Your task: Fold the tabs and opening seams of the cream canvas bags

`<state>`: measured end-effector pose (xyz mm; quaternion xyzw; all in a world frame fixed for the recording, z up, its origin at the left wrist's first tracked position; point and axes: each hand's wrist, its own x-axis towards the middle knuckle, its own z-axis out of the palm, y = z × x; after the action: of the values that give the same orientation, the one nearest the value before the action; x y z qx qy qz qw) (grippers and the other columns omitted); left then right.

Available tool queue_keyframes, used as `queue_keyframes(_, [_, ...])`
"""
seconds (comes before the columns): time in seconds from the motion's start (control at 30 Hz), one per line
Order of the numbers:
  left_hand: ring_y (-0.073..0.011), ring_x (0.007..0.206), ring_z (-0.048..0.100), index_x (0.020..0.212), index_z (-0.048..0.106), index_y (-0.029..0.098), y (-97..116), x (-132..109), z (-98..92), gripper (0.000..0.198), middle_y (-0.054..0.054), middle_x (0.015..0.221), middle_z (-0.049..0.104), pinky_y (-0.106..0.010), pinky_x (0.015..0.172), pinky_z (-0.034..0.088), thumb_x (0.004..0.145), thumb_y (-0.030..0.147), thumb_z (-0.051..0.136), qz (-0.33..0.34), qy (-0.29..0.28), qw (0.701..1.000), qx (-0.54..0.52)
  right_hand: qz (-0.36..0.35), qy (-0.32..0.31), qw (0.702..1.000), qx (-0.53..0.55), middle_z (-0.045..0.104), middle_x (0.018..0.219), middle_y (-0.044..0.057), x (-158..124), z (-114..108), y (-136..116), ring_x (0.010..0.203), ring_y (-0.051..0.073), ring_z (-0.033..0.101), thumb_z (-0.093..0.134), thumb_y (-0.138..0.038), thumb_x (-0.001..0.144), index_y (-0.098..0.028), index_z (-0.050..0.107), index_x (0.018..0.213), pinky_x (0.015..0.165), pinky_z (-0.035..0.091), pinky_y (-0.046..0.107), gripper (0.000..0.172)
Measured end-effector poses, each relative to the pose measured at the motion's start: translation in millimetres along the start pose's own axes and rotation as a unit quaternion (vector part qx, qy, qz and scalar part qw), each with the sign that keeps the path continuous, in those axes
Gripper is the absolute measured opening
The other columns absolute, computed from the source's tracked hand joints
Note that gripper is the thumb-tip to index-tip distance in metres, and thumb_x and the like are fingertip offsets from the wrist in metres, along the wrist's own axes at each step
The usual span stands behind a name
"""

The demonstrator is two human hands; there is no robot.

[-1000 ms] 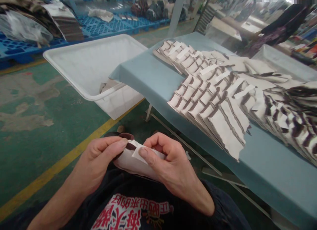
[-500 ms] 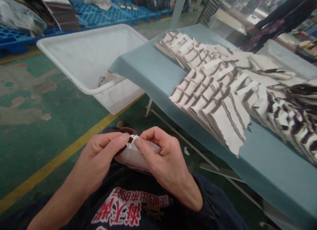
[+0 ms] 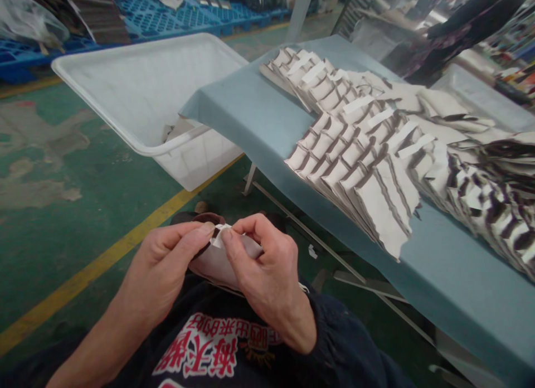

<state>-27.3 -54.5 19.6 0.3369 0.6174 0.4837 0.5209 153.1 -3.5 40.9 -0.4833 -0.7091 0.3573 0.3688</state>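
We hold a pale, brown-edged piece (image 3: 213, 265) at the lower centre of the frame, in front of the dark printed clothing (image 3: 200, 343). Our left hand (image 3: 163, 271) pinches its upper left end between thumb and forefinger; our right hand (image 3: 270, 271) pinches a small white strip (image 3: 219, 236) close beside those fingertips. Both hands are apart from the worktop (image 3: 234, 115), whose near edge slants from the upper centre to the lower right. Green floor (image 3: 125, 198) shows between that edge and our right hand, and spreads wide at the left, crossed by a yellow line (image 3: 104, 256). The worktop's left corner overlaps a white bin (image 3: 137, 92). On its pale blue surface, we see overlapping rows of similar pieces (image 3: 334, 148) reaching the right edge of the frame. Blue pallets (image 3: 167, 20) line the upper left; a blurred person in dark clothes (image 3: 468, 28) stands at the upper right.
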Motion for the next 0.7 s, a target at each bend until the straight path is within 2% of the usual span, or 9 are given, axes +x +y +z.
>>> queue_keyframes(0.23, [-0.0247,0.076,0.072,0.078,0.093,0.026,-10,-1,-2.5,0.046,-0.004,0.082,0.089,-0.031,0.068,0.059,0.096,0.069,0.092,0.000,0.018,1.000,-0.007,-0.061,0.057,0.997,0.003,0.076,0.077,-0.002,-1,11,2,0.067,0.017,0.065,0.076,-0.026,0.107,-0.027,0.072,0.086,0.069,0.051,0.032,0.022])
queue_keyframes(0.4, [-0.0257,0.078,0.075,0.081,0.094,0.028,-13,-1,-2.3,0.049,-0.005,0.088,0.093,-0.031,0.070,0.061,0.100,0.073,0.090,0.006,0.023,1.000,0.001,-0.037,0.050,0.997,0.040,0.072,0.079,-0.003,-1,16,5,0.068,0.017,0.064,0.078,-0.028,0.106,-0.028,0.070,0.089,0.069,0.053,0.032,0.019])
queue_keyframes(0.6, [-0.0240,0.073,0.069,0.082,0.095,0.026,-15,-1,-4.4,0.053,-0.005,0.080,0.085,-0.031,0.063,0.056,0.103,0.074,0.086,0.030,0.031,0.999,0.027,-0.021,0.050,0.996,0.066,0.069,0.077,-0.004,-1,22,7,0.070,0.018,0.062,0.076,-0.028,0.101,-0.028,0.066,0.084,0.070,0.050,0.033,0.021])
queue_keyframes(0.7, [-0.0251,0.071,0.070,0.082,0.095,0.025,-15,-1,-6.4,0.055,-0.006,0.080,0.085,-0.032,0.060,0.057,0.106,0.073,0.082,0.044,0.036,0.997,0.046,0.002,0.028,0.997,0.077,0.070,0.077,-0.004,1,21,7,0.071,0.018,0.063,0.077,-0.032,0.099,-0.028,0.067,0.083,0.070,0.049,0.034,0.019])
